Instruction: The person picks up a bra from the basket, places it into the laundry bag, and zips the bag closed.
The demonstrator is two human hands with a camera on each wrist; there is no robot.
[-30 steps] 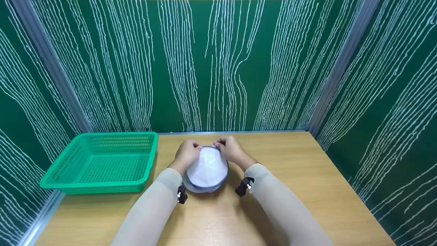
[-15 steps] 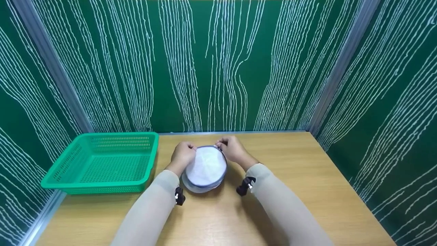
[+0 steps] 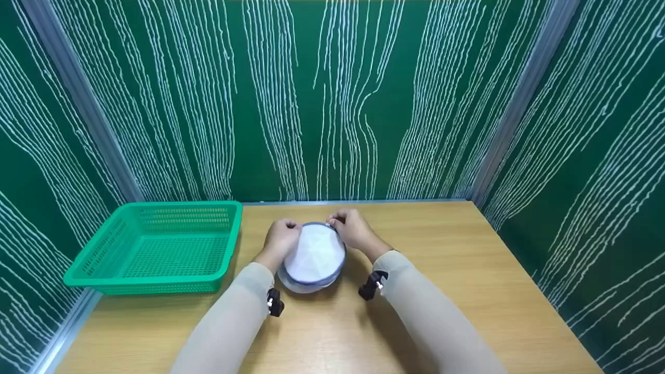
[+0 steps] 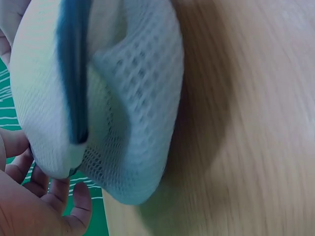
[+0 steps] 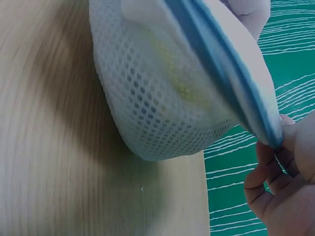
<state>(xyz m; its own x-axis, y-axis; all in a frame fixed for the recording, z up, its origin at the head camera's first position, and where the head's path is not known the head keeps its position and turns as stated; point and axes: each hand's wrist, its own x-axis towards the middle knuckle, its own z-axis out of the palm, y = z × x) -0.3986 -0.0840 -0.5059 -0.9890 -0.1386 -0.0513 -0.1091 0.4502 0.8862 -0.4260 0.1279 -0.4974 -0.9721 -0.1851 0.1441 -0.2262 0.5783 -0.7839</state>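
Note:
A round white mesh laundry bag point(image 3: 316, 254) with blue edging sits on the table between both hands. Its flat lid faces up in the head view. My left hand point(image 3: 281, 240) pinches the bag's far left edge between thumb and fingers. At the far right edge, my right hand point(image 3: 354, 228) pinches the blue trim, beside a small pale spot too small to make out. The left wrist view shows the honeycomb mesh side point(image 4: 142, 88) bulging below the blue band. Something yellow point(image 5: 179, 78) shows faintly through the mesh in the right wrist view.
A green plastic basket point(image 3: 156, 283) with slotted walls stands to the left on the wooden table point(image 3: 436, 249). Green panels point(image 3: 332, 130) with white wavy lines enclose the back and sides. A black wrist camera point(image 3: 275, 302) hangs under the left sleeve, another point(image 3: 371, 285) under the right.
The left hand has shifted a little left and down in the head view, and the bag has moved slightly left. The right hand has stayed almost in place at the bag's edge.

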